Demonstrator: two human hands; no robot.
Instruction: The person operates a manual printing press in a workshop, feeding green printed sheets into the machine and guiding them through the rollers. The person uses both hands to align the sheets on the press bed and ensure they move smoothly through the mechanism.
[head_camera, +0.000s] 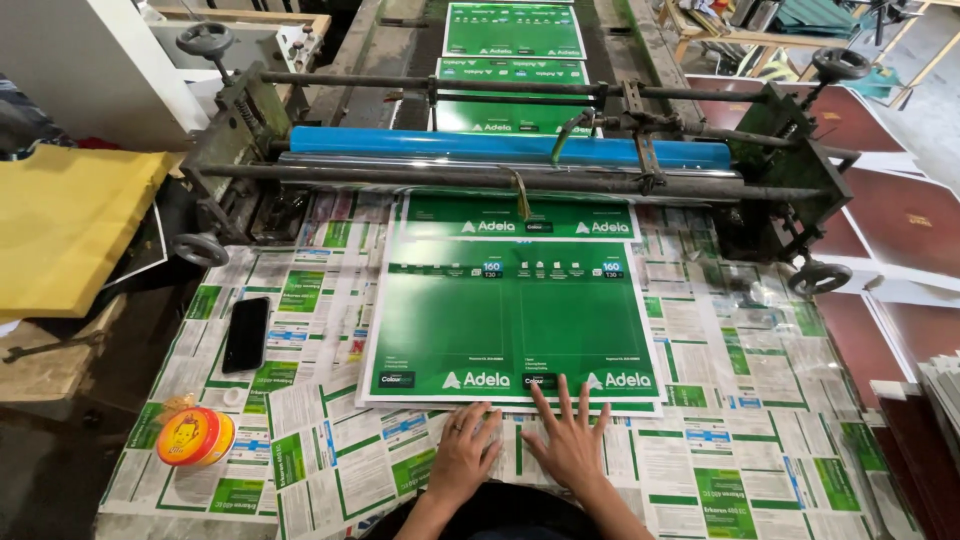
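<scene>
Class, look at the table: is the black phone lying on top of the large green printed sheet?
No. The black phone lies on the paper-covered table left of the green printed sheet, apart from it.

One camera sits on the person's head and looks down and forward — the table (300, 420) is near, the big roller machine (500, 150) is far.
</scene>
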